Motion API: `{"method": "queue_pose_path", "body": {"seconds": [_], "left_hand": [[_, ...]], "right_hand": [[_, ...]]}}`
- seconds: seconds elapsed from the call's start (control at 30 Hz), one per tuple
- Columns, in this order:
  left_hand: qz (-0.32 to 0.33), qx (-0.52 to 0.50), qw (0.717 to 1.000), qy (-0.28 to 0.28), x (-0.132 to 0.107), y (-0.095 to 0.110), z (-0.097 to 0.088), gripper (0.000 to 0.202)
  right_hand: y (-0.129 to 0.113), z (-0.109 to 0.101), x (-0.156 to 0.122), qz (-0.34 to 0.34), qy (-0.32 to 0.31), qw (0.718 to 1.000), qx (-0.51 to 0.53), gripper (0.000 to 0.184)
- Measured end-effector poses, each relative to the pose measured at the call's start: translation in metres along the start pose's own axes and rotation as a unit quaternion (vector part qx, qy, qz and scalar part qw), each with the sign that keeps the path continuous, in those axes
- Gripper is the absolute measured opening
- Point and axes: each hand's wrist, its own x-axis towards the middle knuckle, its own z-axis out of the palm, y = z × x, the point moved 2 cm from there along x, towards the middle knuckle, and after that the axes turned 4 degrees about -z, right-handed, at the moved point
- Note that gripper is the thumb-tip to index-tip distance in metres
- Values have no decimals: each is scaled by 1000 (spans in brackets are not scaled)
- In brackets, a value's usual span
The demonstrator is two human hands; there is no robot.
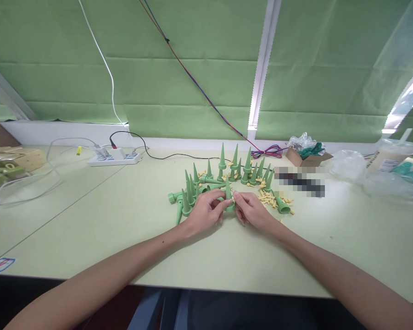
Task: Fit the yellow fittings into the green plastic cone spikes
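From my remote seat I see the green cone (pixel 228 193) standing upright near the middle of the tabletop (pixel 124 229), with the other cones (pixel 234 172) at its 12 o'clock. The left hand (pixel 206 211) has its fingers pinched on the cone's wide base. The right hand (pixel 253 211) pinches what looks like a yellow plug (pixel 233 199) against it. I judge the cone to be light, stiff, smooth plastic, best gripped at the collar, as the taper would slip.

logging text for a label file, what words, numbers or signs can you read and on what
Nothing here reads clearly.
Red mark on the sticker, near left corner of the table: too small to read.
Dark print on the cup, far right: blurred.
Pixelated patch on the table: unreadable.
The green cone between left hand and right hand: no print seen.
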Motion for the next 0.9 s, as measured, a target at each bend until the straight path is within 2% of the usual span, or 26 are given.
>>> {"method": "queue_pose_path", "body": {"seconds": [0.13, 0.23, 0.43, 0.7, 0.9], "left_hand": [[60, 57, 996, 19, 0, -1, 0, 36], [91, 56, 994, 15, -1, 0, 0, 30], [106, 52, 993, 2, -2, 1, 0, 24], [69, 36, 997, 2, 0, -3, 1, 28], [-17, -69, 997, -2, 2, -3, 4, 26]], "right_hand": [[0, 0, 1, 19, -3, 1000, -15, 67], [-1, 0, 1, 39, -8, 999, -11, 69], [-1, 0, 2, 69, -28, 997, 11, 67], [-1, 1, 3, 99, 9, 994, 54, 62], [-2, 1, 1, 114, -9, 983, 143, 53]]}}
